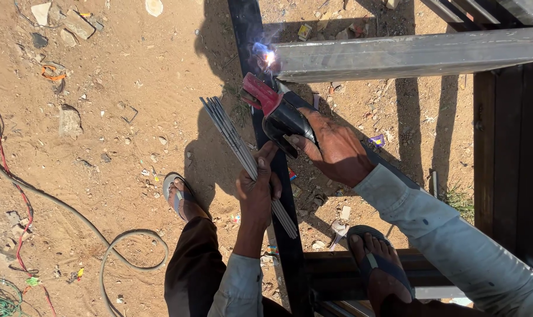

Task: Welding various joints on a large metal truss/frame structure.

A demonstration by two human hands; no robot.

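Right hand: closed around red-and-black electrode holder, arc spark at joint of grey steel tube and dark bar. Left hand: clenched on bundle of welding rods, just beside holder.

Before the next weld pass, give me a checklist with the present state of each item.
1. Grip on the electrode holder: right hand is wrapped round its black handle. Ok.
2. Spare welding rods: bundled in the left hand, away from the arc. Ok.
3. Arc at the joint: lit where the grey steel beam meets the dark bar. Ok.
4. Hand protection: both hands bare. Not ok.
5. Footwear: open sandals, left foot and right foot exposed beside the work. Not ok.
6. Cable routing to the holder: connection hidden. Cannot tell.
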